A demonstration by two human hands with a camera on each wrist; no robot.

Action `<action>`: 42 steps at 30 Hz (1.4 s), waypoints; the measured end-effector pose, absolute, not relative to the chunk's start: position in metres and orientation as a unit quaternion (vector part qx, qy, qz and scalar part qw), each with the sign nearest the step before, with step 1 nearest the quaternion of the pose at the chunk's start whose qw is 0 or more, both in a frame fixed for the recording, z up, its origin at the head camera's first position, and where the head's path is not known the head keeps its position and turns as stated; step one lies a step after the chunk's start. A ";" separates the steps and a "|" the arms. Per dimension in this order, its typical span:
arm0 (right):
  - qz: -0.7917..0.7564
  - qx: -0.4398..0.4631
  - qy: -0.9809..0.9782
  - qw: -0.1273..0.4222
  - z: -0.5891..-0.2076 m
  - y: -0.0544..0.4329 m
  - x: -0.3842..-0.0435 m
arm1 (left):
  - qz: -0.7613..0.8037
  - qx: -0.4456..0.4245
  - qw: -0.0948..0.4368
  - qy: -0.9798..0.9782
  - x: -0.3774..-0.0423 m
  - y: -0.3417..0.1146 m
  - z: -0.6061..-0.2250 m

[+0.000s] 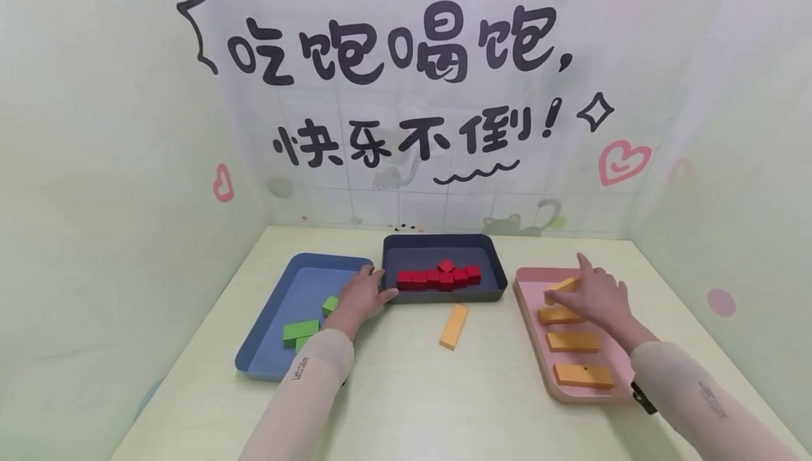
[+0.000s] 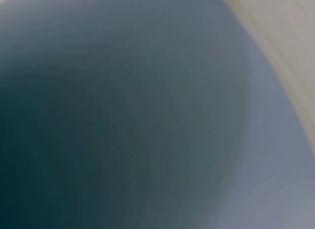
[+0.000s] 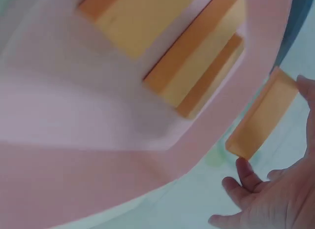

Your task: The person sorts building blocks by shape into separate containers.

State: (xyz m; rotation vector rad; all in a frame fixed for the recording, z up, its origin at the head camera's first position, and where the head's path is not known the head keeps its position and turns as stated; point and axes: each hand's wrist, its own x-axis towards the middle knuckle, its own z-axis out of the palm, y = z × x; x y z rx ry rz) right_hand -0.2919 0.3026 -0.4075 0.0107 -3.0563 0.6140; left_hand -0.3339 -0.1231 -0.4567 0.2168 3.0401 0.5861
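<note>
My right hand (image 1: 596, 295) pinches an orange rectangular block (image 3: 263, 113) by its two ends, between thumb and a fingertip. It holds the block over the far end of the pink tray (image 1: 539, 359), where several more orange blocks (image 1: 573, 342) lie in a row. My left hand (image 1: 360, 295) is at the right rim of the blue tray (image 1: 269, 313), fingers loosely bent and thumb spread toward the dark tray. Green blocks (image 1: 301, 332) lie in the blue tray beside that hand, partly hidden by the forearm. The left wrist view is a dark blur.
A dark blue-grey tray (image 1: 444, 297) holding several red cubes (image 1: 433, 278) stands at the back middle. One orange block (image 1: 454, 327) lies on the table (image 1: 438, 404) in front of it. Printed wall sheets (image 1: 406, 200) enclose the back and sides.
</note>
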 end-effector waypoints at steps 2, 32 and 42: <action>0.185 -0.034 -0.982 -0.001 -0.410 0.310 -0.295 | 0.187 0.071 0.019 0.980 -0.334 -0.124 -0.457; 0.146 0.202 -0.964 0.092 -0.428 0.231 -0.299 | 0.208 0.066 0.020 0.976 -0.333 -0.125 -0.456; 0.140 0.351 -0.926 0.007 -0.438 0.186 -0.289 | 0.199 0.074 0.011 0.977 -0.335 -0.126 -0.459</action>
